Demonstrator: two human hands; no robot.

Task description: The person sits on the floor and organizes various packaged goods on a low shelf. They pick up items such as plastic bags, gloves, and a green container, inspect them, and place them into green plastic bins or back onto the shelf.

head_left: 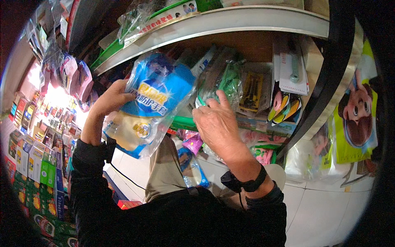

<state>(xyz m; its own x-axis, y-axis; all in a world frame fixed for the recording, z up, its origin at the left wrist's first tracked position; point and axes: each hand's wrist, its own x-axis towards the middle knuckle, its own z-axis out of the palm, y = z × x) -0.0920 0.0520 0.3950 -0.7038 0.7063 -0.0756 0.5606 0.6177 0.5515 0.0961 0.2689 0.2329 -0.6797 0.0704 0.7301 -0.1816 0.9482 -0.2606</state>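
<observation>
My left hand (113,98) is closed on the left edge of a blue-and-clear plastic packet of gloves (158,92), held up tilted before the shelf. Through the lower part of the wrapping, pale yellow contents show. At the shelf's front, my right hand (219,127) has its fingers spread and partly bent, with nothing visibly gripped. Its fingertips lie against or just before a clear bag with green contents (230,80). The right thumb is largely hidden.
Right of the bag, the shelf holds a yellow-and-black packaged item (252,88) and striped colourful pieces (284,109). A metal shelf edge (230,20) runs overhead. Below lie a purple packet (192,142) and a blue one (191,166). Stacked cartons (35,164) stand left.
</observation>
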